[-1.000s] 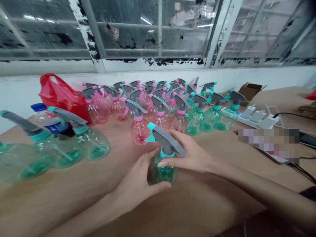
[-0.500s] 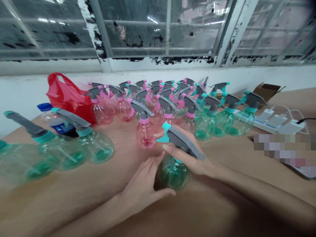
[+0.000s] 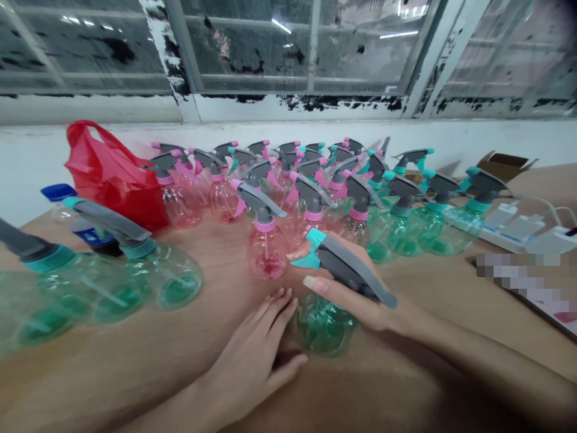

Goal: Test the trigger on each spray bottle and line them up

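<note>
Worktop: a broad light-brown surface (image 3: 225,264) spread beneath everything and met a white wall (image 3: 36,162) at the back.
Window: grimy glass panes (image 3: 288,54) in a pale frame with black, peeling patches stood above the wall's ledge.
Bottle crowd: many round, clear-plastic spray bottles with grey trigger heads (image 3: 311,195) were packed along the back, mostly pink ones toward the left and centre, green ones toward the right.
Bag: a crumpled red plastic carrier bag (image 3: 115,177) sat left of the crowd.
Left-side bottles: round green-tinted spray bottles with teal collars (image 3: 101,282) stood side by side, the outermost cut off by the view's edge.
Hands: the left hand (image 3: 256,355) lay palm down on the worktop with fingers stretched and thumb apart, holding nothing; the right hand (image 3: 383,319) gripped a bottle around its neck, below the trigger head.
Gripped bottle: this round green spray bottle with a grey-and-teal head (image 3: 327,328) was upright, just right of the left hand; whether its base touched the worktop could not be told.
Power strip: a white strip with plugged-in chargers (image 3: 493,239) lay at the right.
Drink bottle: a blue-capped, blue-labelled plastic bottle (image 3: 92,236) stood partly hidden behind the left-side bottles.
</note>
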### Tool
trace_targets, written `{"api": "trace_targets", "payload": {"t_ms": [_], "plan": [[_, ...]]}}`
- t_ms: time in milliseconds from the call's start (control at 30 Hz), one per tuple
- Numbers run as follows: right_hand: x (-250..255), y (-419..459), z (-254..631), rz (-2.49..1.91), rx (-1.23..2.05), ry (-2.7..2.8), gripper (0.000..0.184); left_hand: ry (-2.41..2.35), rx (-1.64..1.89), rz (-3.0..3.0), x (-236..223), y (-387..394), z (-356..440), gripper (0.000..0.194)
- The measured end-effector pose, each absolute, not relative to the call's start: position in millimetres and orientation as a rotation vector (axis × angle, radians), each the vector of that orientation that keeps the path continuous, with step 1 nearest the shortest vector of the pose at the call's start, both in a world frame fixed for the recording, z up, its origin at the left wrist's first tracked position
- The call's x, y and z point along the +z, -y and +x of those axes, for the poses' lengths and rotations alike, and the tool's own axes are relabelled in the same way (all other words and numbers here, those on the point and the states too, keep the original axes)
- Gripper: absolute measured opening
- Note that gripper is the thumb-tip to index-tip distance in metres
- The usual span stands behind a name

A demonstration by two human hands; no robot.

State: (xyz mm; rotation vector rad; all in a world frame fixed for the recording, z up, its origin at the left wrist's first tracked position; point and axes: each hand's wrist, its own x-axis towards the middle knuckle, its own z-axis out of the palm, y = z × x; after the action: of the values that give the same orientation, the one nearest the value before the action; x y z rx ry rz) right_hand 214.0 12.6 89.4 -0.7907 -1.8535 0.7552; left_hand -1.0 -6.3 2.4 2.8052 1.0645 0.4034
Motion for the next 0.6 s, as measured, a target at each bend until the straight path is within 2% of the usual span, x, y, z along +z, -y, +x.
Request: {"api": "trace_targets", "payload": {"t_ms": [200, 433, 600], "plan": [[92, -10, 213, -0.84, 0.762, 1.837, 0.021, -1.063, 0.38, 2.816, 2, 6, 0, 0.059], [84, -10, 216, -0.839, 0.688, 1.82, 0.012, -1.03, 0.403, 2.854, 1, 6, -2, 0.056], [82, -10, 218, -0.838, 0.682, 1.832, 0.02, -1.034, 0.39, 2.858, 2, 6, -2, 0.054]]}}
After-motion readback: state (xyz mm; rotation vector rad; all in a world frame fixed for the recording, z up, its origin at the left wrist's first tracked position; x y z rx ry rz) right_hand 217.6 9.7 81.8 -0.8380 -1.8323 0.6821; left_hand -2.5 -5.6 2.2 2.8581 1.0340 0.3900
